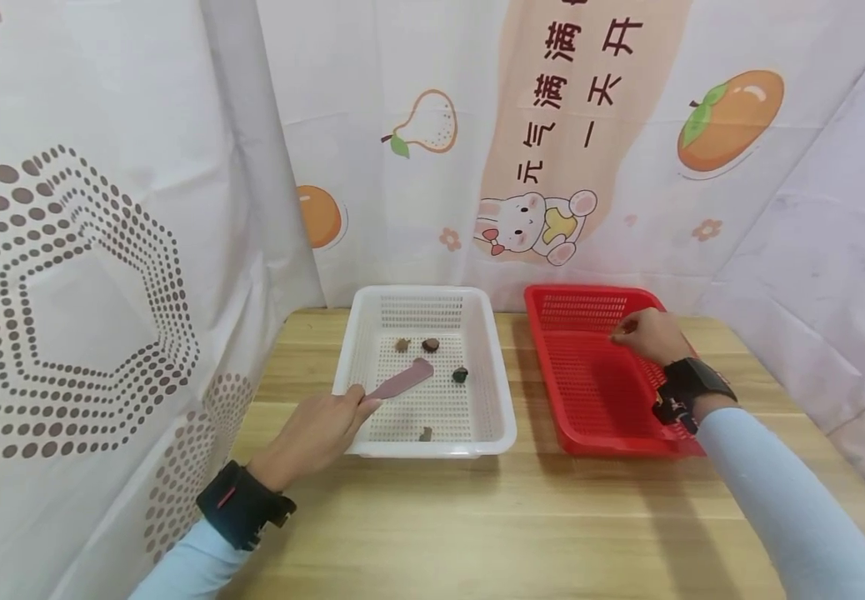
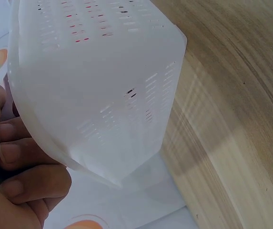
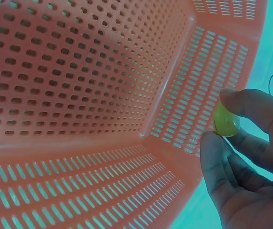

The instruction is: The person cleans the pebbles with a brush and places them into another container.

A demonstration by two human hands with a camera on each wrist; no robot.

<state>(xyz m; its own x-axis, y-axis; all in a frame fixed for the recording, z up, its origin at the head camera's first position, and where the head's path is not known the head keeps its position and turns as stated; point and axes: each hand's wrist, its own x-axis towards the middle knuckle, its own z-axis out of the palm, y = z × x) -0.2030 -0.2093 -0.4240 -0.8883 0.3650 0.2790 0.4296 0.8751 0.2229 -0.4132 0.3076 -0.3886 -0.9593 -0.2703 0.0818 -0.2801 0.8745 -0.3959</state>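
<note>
My left hand (image 1: 323,433) grips the handle of a mauve spatula (image 1: 402,381), whose blade reaches over the inside of a white plastic basket (image 1: 503,408). In the left wrist view the curled fingers (image 2: 19,155) lie just outside the basket's rim. Between thumb and fingertips my right hand (image 1: 656,336) pinches a small, shiny, yellow-green rounded piece (image 3: 226,119); its kind is unclear. That hand is above the right part of a red plastic basket (image 1: 552,392). Around the spatula lie a light brown piece (image 1: 402,344), a dark brown piece (image 1: 430,344), a black piece (image 1: 460,375) and a grey-brown piece (image 1: 426,434).
Both baskets stand side by side on a wooden table (image 1: 432,525), with a narrow gap between them. A white printed curtain (image 1: 417,192) hangs right behind the table, and more curtain (image 1: 102,317) closes off the left side.
</note>
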